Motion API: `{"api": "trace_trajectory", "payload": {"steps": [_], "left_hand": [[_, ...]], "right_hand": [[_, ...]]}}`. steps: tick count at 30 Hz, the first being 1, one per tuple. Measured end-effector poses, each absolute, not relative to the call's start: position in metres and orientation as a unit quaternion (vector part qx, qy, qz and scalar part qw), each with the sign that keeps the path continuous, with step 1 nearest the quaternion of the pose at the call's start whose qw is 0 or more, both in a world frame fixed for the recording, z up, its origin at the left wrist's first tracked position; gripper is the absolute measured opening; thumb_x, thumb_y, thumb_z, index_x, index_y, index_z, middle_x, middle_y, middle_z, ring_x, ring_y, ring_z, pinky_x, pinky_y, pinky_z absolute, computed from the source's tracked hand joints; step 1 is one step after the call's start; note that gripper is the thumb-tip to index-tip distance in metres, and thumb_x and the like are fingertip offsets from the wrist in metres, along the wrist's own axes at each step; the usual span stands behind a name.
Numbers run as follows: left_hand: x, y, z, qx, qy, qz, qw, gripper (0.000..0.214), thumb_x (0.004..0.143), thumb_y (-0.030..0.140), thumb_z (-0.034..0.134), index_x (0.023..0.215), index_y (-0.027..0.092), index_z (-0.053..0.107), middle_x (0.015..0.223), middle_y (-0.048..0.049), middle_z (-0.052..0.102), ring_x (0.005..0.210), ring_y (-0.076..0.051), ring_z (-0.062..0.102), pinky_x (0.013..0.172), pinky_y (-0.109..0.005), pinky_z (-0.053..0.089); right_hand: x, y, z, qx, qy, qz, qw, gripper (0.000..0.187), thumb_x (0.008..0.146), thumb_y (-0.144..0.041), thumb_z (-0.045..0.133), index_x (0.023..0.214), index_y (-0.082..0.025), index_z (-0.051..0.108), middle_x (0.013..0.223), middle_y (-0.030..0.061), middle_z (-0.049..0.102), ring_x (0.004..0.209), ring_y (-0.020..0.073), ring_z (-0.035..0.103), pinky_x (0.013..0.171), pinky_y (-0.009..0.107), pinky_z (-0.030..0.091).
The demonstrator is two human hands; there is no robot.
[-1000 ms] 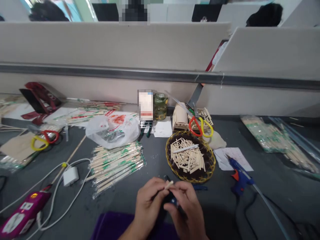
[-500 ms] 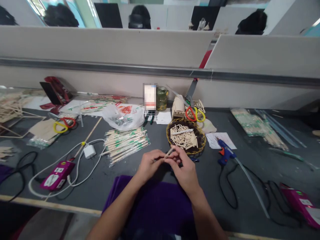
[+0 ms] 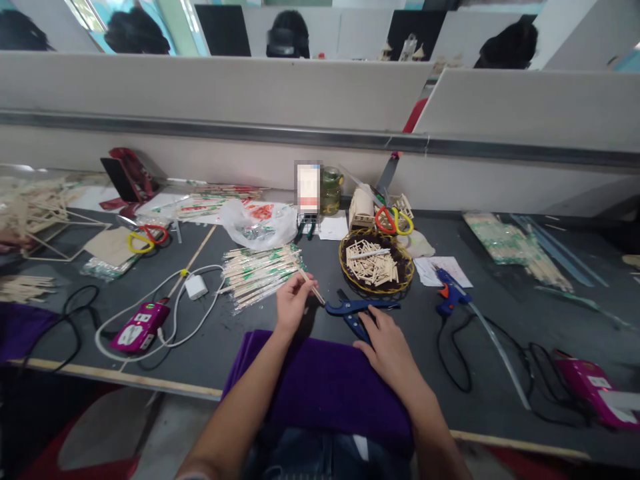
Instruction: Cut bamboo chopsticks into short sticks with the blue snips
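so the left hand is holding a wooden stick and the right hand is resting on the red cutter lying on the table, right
Not quite: the cutter is blue, not red, as the head view shows. The rest stands: the left hand holds a wooden stick, and the right hand rests on the cutter's handle on the table.

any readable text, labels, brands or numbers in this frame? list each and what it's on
None readable.
Chopstick packs: green print, too small.
Plastic bag: red print, illegible.
Pink device: white label, too small.
Carton by the jar: blurred out.
Paper under the glue gun: marks unreadable.
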State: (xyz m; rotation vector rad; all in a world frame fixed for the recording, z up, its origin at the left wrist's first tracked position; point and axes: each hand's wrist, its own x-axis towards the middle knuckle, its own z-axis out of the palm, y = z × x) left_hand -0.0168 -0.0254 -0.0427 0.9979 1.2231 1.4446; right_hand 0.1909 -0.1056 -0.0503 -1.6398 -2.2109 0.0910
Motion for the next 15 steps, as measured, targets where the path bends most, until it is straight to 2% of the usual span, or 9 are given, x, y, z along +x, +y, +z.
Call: {"api": "trace_trajectory", "payload": {"steps": [2,4,7,10,13,15], "left_hand": [[-0.017,-0.021,-0.039,0.338,0.491,0.607,0.526,0.039,0.062,0.042,0.079,0.085,0.014,0.065,0.072,-0.0027,0.067,0.068,-0.015,0.065,0.06,-0.024,0.053],[-0.016,-0.018,-0.033,0.299,0.476,0.604,0.565,0.044,0.057,0.041,0.082,0.086,0.014,0.064,0.072,-0.0026,0.066,0.065,-0.013,0.064,0.057,-0.023,0.053],[-0.011,-0.013,-0.025,0.275,0.45,0.589,0.612,0.045,0.055,0.039,0.084,0.086,0.014,0.063,0.07,-0.0014,0.066,0.062,-0.011,0.063,0.053,-0.02,0.052],[-0.003,-0.008,-0.022,0.254,0.438,0.587,0.631,0.047,0.052,0.038,0.085,0.085,0.014,0.062,0.068,-0.0003,0.065,0.06,-0.01,0.062,0.051,-0.019,0.052],[0.004,-0.006,-0.027,0.256,0.438,0.589,0.629,0.047,0.05,0.038,0.086,0.082,0.014,0.062,0.066,0.0007,0.063,0.058,-0.01,0.061,0.049,-0.02,0.051],[0.005,-0.007,-0.03,0.271,0.439,0.585,0.625,0.044,0.051,0.038,0.085,0.079,0.014,0.062,0.063,0.0017,0.062,0.055,-0.01,0.059,0.048,-0.02,0.05]], "right_hand": [[0.196,-0.11,-0.063,-0.593,-0.787,0.019,0.17,0.034,0.087,-0.025,0.055,0.121,-0.02,0.059,0.123,0.0152,0.059,0.104,0.0284,0.057,0.078,0.039,0.048],[0.2,-0.112,-0.069,-0.61,-0.773,0.023,0.173,0.032,0.089,-0.021,0.051,0.119,-0.021,0.059,0.113,0.0124,0.063,0.098,0.0258,0.059,0.076,0.037,0.048],[0.205,-0.113,-0.068,-0.64,-0.749,0.035,0.169,0.019,0.09,-0.021,0.048,0.1,-0.021,0.065,0.093,0.0089,0.064,0.085,0.0222,0.059,0.071,0.033,0.047],[0.206,-0.112,-0.056,-0.64,-0.751,0.044,0.155,0.018,0.091,-0.026,0.051,0.084,-0.021,0.066,0.084,0.0082,0.064,0.078,0.0208,0.059,0.066,0.031,0.043],[0.197,-0.108,-0.035,-0.627,-0.744,0.07,0.219,0.021,0.092,-0.032,0.051,0.082,-0.021,0.066,0.082,0.0076,0.067,0.079,0.0204,0.06,0.069,0.03,0.042],[0.185,-0.1,-0.021,-0.634,-0.708,0.116,0.289,0.027,0.094,-0.036,0.049,0.077,-0.02,0.065,0.071,0.0041,0.066,0.071,0.0178,0.061,0.066,0.028,0.041]]}}
